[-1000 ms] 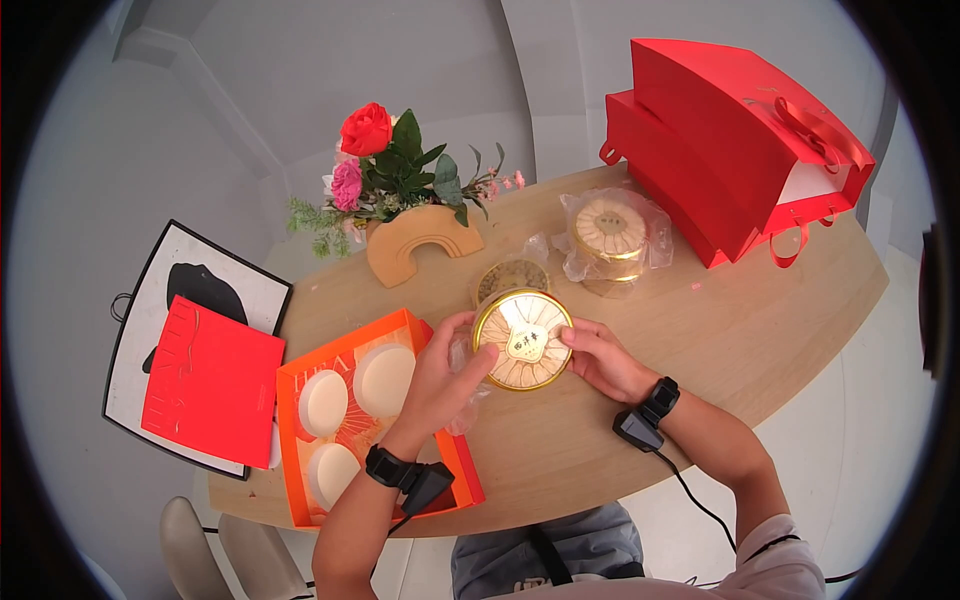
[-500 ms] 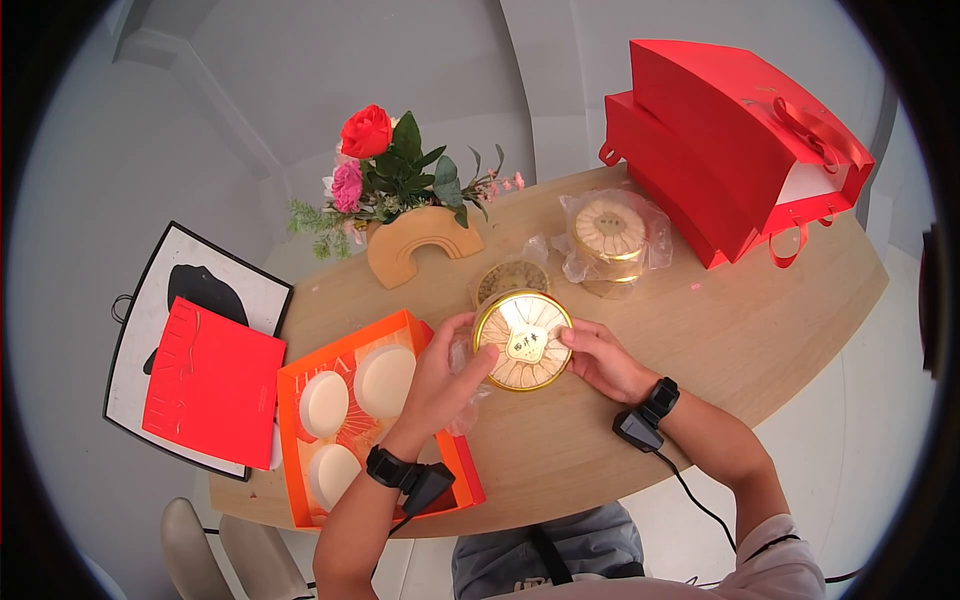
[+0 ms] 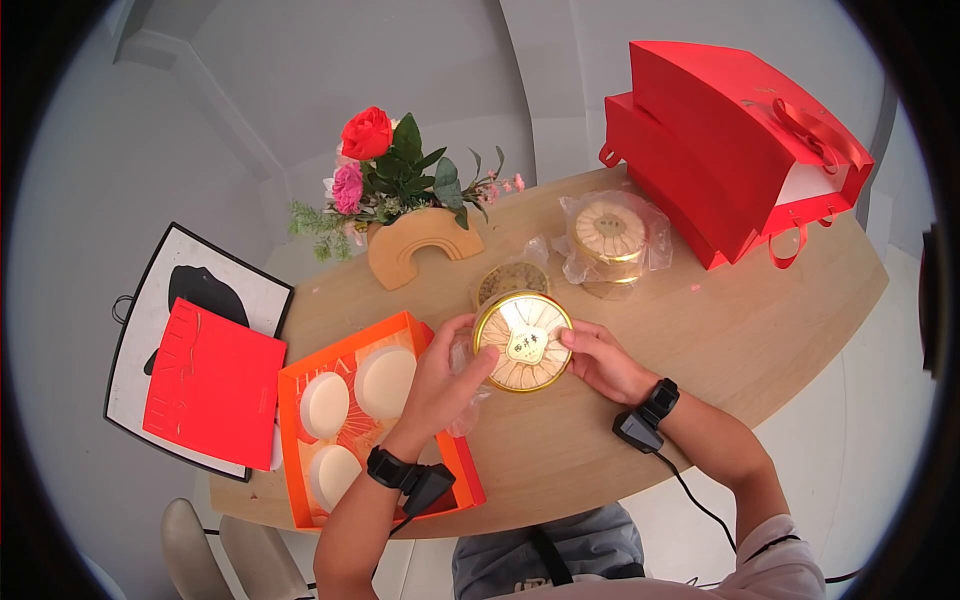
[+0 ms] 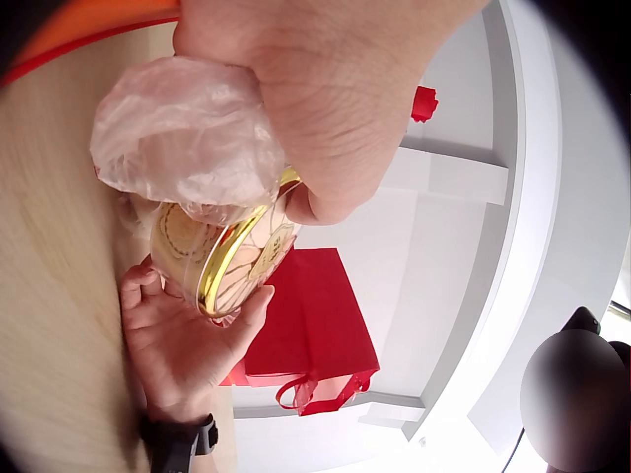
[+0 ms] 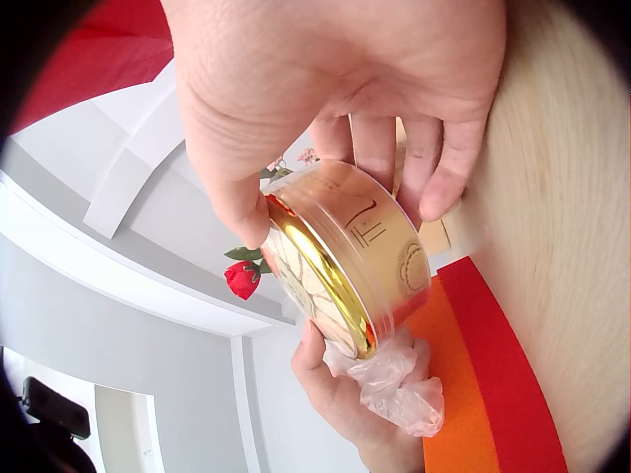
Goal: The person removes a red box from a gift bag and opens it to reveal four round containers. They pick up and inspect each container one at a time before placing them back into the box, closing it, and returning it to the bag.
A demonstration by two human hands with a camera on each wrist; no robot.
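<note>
Between both hands is a round clear jar [image 3: 523, 343] with a gold-rimmed lid, tilted so its top faces me. Pale slices fan out under the lid around a cream label. My left hand [image 3: 440, 385] grips the jar's left side, thumb on the rim. Crumpled clear plastic wrap [image 4: 182, 138] bunches under that hand, beside the jar. On the opposite side my right hand [image 3: 610, 365] holds the jar with its thumb at the rim; in the right wrist view its fingers [image 5: 375, 148] reach around the printed side wall.
Just behind stands another round container [image 3: 512, 277] with brownish contents. Plastic-wrapped jars [image 3: 610, 235] are stacked further right, near red gift bags [image 3: 730, 150]. An orange box [image 3: 290, 440] with round white pieces, a red folder [image 3: 215, 385] and a flower vase [image 3: 425, 240] are to the left.
</note>
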